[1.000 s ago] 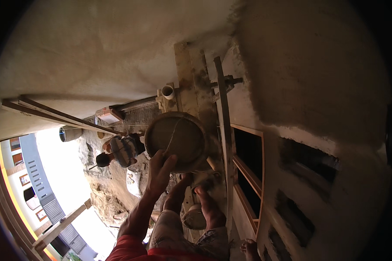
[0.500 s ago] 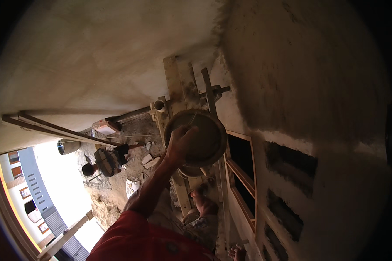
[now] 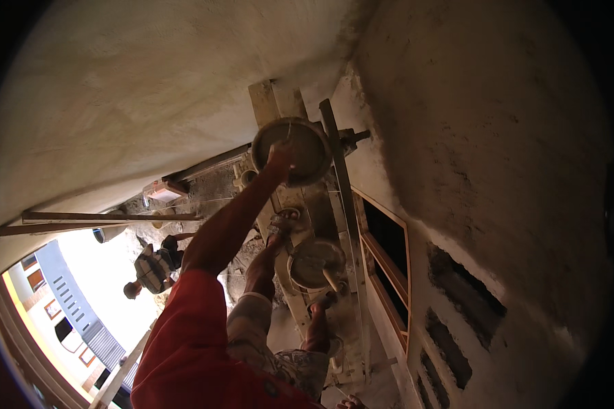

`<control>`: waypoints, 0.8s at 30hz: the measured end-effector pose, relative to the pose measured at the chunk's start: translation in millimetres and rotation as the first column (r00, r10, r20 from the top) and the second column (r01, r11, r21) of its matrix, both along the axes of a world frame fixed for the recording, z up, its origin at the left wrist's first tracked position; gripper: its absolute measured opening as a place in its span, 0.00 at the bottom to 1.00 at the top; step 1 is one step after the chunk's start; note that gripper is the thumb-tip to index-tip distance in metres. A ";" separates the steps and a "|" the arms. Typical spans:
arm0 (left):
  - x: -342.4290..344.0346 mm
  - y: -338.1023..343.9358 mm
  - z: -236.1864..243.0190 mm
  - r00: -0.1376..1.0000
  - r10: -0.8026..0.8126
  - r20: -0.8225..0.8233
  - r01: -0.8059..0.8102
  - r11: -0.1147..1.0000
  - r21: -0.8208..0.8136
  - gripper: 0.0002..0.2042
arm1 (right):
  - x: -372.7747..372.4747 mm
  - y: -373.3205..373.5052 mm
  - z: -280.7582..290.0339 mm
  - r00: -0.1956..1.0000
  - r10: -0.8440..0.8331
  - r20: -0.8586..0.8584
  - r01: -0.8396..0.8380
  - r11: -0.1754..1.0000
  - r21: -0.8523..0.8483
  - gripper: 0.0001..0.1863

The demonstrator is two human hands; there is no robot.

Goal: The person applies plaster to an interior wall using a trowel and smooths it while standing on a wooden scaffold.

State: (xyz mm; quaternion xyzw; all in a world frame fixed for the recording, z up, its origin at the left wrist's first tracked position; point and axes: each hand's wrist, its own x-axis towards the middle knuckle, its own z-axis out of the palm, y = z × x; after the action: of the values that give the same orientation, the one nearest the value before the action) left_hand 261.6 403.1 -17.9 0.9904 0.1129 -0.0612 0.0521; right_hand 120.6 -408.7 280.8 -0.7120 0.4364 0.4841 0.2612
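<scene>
My left hand (image 3: 280,160) reaches far forward over a round bucket (image 3: 308,174) at the far end of the plank walkway. Its fingers are closed on the bucket's thin handle, whose upper part rises beyond the hand. Grey material fills the bucket's inside. Nearer to me, a second round bucket (image 3: 299,281) stands on the planks between my feet, with a pale tool handle (image 3: 331,278) leaning out of it. My right hand (image 3: 351,403) shows only at the lower edge. Its fingers look curled beside a thin pale object, too cut off to name.
My feet rest on narrow planks (image 3: 262,102) raised above a rubble-strewn ground. A wooden bar (image 3: 335,150) slants along the right, before a wooden window frame (image 3: 383,264). A pale pipe end (image 3: 245,178) stands left of the planks. Down left, a person (image 3: 153,267) works near wooden poles (image 3: 109,217).
My left arm has stretched forward, carrying the bucket away from me to the planks' far end. The second bucket and my feet have come into fuller view.
</scene>
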 end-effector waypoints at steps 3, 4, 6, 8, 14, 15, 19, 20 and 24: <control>33.8 31.4 -29.8 0.928 0.084 -0.362 -0.084 0.996 0.016 0.18 | 0.1 1.5 3.6 0.999 -0.032 0.038 0.030 0.998 0.052 0.24; 41.0 45.7 -62.0 0.939 0.163 -0.303 -0.187 0.981 -0.051 0.17 | -4.0 -0.8 7.1 0.997 -0.052 0.056 0.047 0.995 0.086 0.25; 7.6 90.5 -137.8 0.877 0.460 -0.140 -0.478 0.799 -0.365 0.16 | 15.3 26.0 0.9 0.999 0.030 -0.024 -0.031 0.999 -0.039 0.24; -45.6 151.2 -201.2 0.691 0.721 -0.053 -0.521 0.445 -0.728 0.14 | 46.0 72.1 -11.1 0.988 0.090 -0.129 -0.104 0.988 -0.111 0.23; -10.4 184.8 -194.7 0.391 0.856 -0.338 -0.419 -0.161 -0.894 0.07 | 92.9 140.7 -48.6 0.975 0.160 -0.151 -0.179 0.976 -0.125 0.19; 18.5 147.9 -183.7 0.319 0.808 -0.496 -0.415 -0.351 -0.839 0.05 | 96.2 137.2 -56.8 0.971 0.229 -0.074 -0.234 0.969 -0.073 0.20; 11.5 149.6 -126.8 0.541 0.702 -0.463 -0.674 0.032 -0.738 0.32 | 138.6 176.6 -126.3 0.892 0.448 0.058 -0.451 0.873 0.184 0.17; 11.9 143.0 -120.9 0.480 0.718 -0.505 -0.587 -0.164 -0.793 0.32 | 149.2 205.4 -139.9 0.872 0.477 0.109 -0.489 0.851 0.193 0.17; 5.4 137.7 -126.9 0.617 0.702 -0.355 -0.665 0.225 -0.712 0.29 | 160.4 220.2 -239.5 0.521 0.821 0.233 -0.852 0.516 0.085 0.22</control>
State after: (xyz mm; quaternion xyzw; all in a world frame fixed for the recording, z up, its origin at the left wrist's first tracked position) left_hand 267.1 540.9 -144.8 0.7037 0.4927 -0.0547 0.5090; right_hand 281.0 -188.6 41.4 -0.8427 -0.0326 0.5288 0.0957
